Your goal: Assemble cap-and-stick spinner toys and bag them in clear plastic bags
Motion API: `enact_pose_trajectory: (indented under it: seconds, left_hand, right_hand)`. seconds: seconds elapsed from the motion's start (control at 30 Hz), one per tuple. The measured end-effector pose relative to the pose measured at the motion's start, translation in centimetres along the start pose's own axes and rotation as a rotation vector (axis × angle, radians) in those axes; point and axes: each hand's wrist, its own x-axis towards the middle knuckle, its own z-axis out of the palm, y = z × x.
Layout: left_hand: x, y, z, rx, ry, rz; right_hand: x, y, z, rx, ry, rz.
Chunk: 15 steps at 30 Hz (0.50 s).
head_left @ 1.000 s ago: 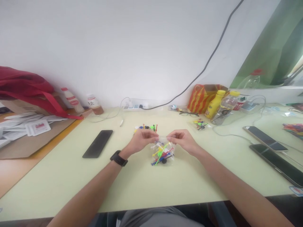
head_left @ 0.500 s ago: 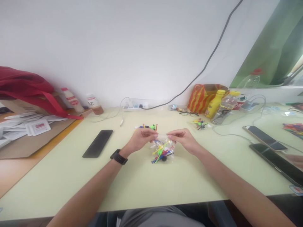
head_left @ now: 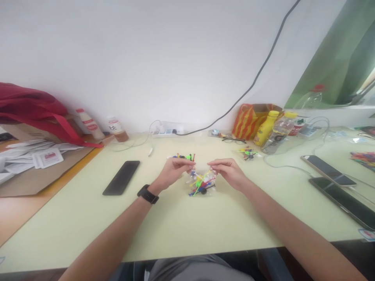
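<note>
A clear plastic bag (head_left: 202,184) with small coloured plastic pieces inside hangs between my hands over the pale green table (head_left: 175,230). My left hand (head_left: 176,168) pinches its upper left corner, and a black watch sits on that wrist. The upper right corner is pinched by my right hand (head_left: 227,169). Green, yellow, blue, red and black parts show through the film. Just behind the bag lie more coloured pieces (head_left: 187,157), partly hidden by my left hand.
A black phone (head_left: 121,178) lies left of my hands. Another small bag of pieces (head_left: 248,153) is at the back right, near a yellow bottle (head_left: 266,128) and glasses (head_left: 233,140). Two more phones (head_left: 328,170) lie on the right. A power strip (head_left: 167,131) stands by the wall.
The lower part of the bag and its pieces have risen slightly, and the pieces have shifted a little. Both hands still pinch the top corners.
</note>
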Motion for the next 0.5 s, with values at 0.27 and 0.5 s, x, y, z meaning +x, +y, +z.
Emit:
enact_pose_trajectory:
  seconds: [0.27,0.5]
  left_hand:
    - [-0.2,-0.6,0.2,0.075,0.064,-0.016]
    - [0.2,-1.2,0.0,0.274,0.094,0.075]
  right_hand:
    - [-0.3,-0.5,0.5,-0.114,0.022,-0.095]
    - [-0.3,-0.6,0.6,-0.328,0.074,-0.139]
